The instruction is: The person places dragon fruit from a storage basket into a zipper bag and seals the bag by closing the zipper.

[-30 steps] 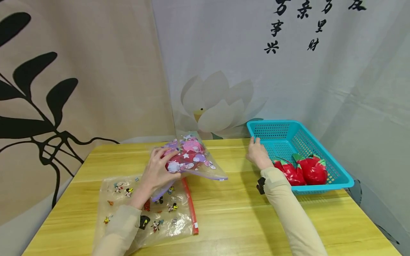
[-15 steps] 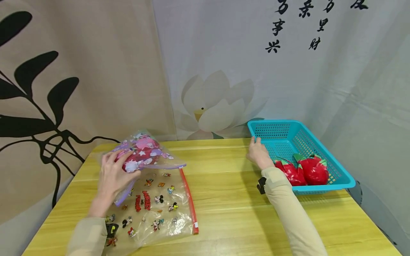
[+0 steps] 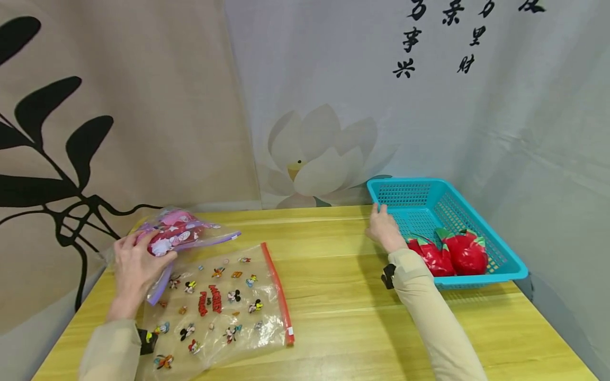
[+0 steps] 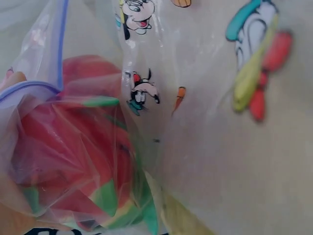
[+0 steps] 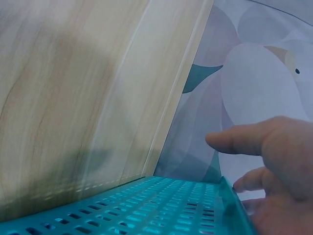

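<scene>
My left hand [image 3: 135, 267] grips a clear zip bag [image 3: 183, 233] with a purple seal and pink and purple prints, over the table's back left. A red toy dragon fruit [image 4: 73, 147] with green tips shows through its plastic in the left wrist view. A larger clear zip bag [image 3: 224, 317] with cartoon mouse prints and a red seal lies flat beside it. My right hand [image 3: 383, 230] rests at the left rim of a blue-green basket [image 3: 507, 275], its thumb [image 5: 234, 139] standing away from the wall.
Two shiny red toy dragon fruits [image 3: 467, 254] lie in the near part of the basket. A printed curtain [image 3: 324, 95] hangs behind the wooden table [image 3: 333, 317]. The basket stands at the table's right side.
My left hand has carried the purple-sealed bag leftward to the table's back left corner, uncovering more of the red-sealed bag. My right hand has stayed at the basket rim.
</scene>
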Available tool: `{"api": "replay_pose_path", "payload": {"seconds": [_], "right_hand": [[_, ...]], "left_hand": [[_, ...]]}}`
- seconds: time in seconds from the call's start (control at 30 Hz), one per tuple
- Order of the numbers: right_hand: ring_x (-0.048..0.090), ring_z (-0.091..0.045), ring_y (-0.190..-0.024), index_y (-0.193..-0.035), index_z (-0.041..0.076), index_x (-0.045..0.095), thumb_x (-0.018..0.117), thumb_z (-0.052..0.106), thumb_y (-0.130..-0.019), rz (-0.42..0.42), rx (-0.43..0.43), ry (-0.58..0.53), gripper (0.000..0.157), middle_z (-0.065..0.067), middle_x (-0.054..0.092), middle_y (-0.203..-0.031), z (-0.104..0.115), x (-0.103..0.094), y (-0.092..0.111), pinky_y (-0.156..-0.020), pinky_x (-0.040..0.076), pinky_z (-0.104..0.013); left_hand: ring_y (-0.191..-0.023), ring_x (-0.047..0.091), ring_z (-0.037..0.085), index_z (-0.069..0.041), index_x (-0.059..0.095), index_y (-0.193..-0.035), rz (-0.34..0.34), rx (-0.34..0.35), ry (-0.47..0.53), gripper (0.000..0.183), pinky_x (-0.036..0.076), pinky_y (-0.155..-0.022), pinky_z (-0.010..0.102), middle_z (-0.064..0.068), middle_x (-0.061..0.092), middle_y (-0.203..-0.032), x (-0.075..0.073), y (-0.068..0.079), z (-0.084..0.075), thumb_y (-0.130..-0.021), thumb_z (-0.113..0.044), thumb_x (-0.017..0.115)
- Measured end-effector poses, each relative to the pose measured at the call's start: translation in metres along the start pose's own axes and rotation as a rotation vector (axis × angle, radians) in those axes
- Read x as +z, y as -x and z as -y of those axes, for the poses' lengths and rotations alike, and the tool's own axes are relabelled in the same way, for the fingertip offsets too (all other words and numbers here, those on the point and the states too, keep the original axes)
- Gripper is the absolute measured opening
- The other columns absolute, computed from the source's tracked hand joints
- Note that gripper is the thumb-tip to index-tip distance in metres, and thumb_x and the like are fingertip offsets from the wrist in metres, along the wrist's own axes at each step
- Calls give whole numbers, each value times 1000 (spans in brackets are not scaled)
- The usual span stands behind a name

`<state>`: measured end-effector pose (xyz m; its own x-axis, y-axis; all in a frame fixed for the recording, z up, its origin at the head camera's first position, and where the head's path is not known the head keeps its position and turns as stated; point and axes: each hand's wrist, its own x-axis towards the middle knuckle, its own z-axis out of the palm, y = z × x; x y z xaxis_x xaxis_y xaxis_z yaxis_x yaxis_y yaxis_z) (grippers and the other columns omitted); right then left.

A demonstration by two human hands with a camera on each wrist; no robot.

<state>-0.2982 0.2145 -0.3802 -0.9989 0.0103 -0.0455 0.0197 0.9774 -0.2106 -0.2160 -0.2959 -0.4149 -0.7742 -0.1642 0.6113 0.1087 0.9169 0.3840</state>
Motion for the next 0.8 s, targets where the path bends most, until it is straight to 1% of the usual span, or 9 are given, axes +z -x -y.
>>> {"api": "replay_pose_path", "payload": {"seconds": [0.07,0.13,0.23,0.3,0.37,0.43,0.57,0.67,0.8], "right_hand": [[49,-50,-104,-143,-7,9,53,13,-85,4,-3,1,76,-34,20,-140,1,0,0,-84,47,-55],[49,-50,-104,-143,-7,9,52,13,-86,7,-4,-1,75,-34,20,-140,1,0,0,-84,48,-55],[49,-50,-104,-143,-7,8,51,13,-86,12,-4,0,74,-34,19,-140,2,0,0,-83,48,-54],[49,-49,-105,-143,-7,8,52,13,-86,16,-1,-4,75,-34,19,-141,2,0,0,-84,48,-54],[49,-49,-105,-143,-7,8,52,13,-86,21,3,-5,75,-34,18,-141,1,-1,1,-83,48,-54],[48,-50,-105,-143,-7,7,52,14,-86,24,4,-6,75,-34,17,-141,1,-1,1,-84,48,-54],[48,-50,-106,-143,-7,8,52,14,-86,21,5,-5,76,-33,18,-141,1,0,1,-85,47,-55],[48,-51,-106,-143,-7,8,52,14,-86,18,6,-6,76,-33,18,-141,2,0,0,-85,47,-55],[48,-50,-106,-144,-7,8,52,14,-86,17,8,-10,76,-33,18,-141,3,0,0,-85,47,-55]], "left_hand": [[-110,35,51,1,56,-117,25,-54,-11,64,32,-84,63,36,46,-122,-1,0,2,-63,-27,78],[-111,34,51,0,54,-120,55,-91,-21,65,32,-83,64,36,44,-125,-1,-1,4,-66,-29,76],[-112,32,53,-1,49,-125,113,-119,-44,67,32,-83,66,36,40,-128,-1,-1,6,-70,-32,73],[-113,30,53,-2,46,-128,161,-123,-72,69,33,-82,68,35,37,-130,-2,0,7,-72,-34,71],[-116,29,55,-2,43,-130,205,-104,-98,71,33,-83,70,34,34,-132,-1,1,8,-73,-36,69],[-121,26,56,-3,39,-133,248,-64,-131,74,31,-84,75,33,30,-136,0,3,10,-74,-37,69],[-130,11,58,-7,27,-141,336,-7,-177,87,16,-84,83,29,16,-147,1,8,11,-73,-41,70],[-131,0,59,-12,17,-146,388,-9,-187,98,7,-81,85,29,6,-149,1,9,10,-70,-44,72],[-130,-5,59,-15,14,-147,408,-18,-189,105,5,-81,85,29,1,-150,1,9,9,-66,-45,75]]}}
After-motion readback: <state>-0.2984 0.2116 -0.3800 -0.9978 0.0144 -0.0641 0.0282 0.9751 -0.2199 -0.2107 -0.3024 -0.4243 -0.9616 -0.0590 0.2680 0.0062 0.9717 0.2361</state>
